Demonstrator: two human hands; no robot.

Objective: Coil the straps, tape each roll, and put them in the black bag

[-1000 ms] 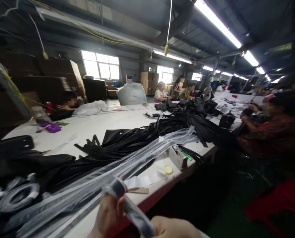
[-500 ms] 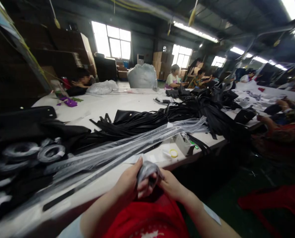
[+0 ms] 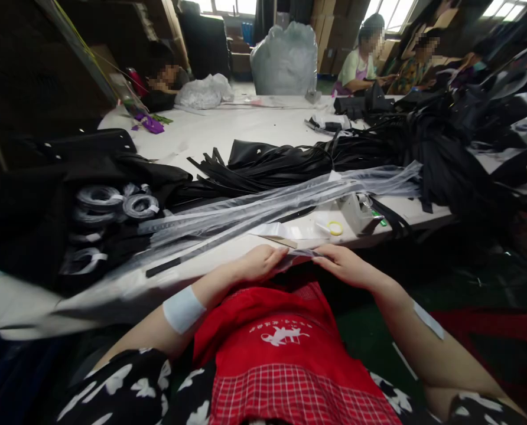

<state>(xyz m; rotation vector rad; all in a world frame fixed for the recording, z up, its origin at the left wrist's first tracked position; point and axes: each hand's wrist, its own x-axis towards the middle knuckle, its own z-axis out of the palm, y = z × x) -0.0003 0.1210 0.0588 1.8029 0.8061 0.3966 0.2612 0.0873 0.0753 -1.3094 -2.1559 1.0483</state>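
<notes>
At the front edge of the table, my left hand (image 3: 263,261) and my right hand (image 3: 342,264) pinch a greyish clear plastic strip (image 3: 302,252) between them. The strip runs short and nearly level from one set of fingertips to the other; whether a strap lies inside it I cannot tell. Just beyond my hands lie long clear plastic sleeves (image 3: 254,208), stretched across the table, and a flat white packet (image 3: 267,230). Several coiled, plastic-wrapped straps (image 3: 140,206) are piled on black material to my left.
A heap of loose black straps (image 3: 299,158) crosses the white table (image 3: 228,127). Near the front edge are a yellow ring (image 3: 335,228) and a grey dispenser-like box (image 3: 358,213). People sit across the table, beside a large plastic-covered bundle (image 3: 285,59).
My view has tilted down. The grey plastic, bunched around my fingers before, now spans a gap between my hands, which have moved apart. My left hand's fingers have come out of the bundle.
</notes>
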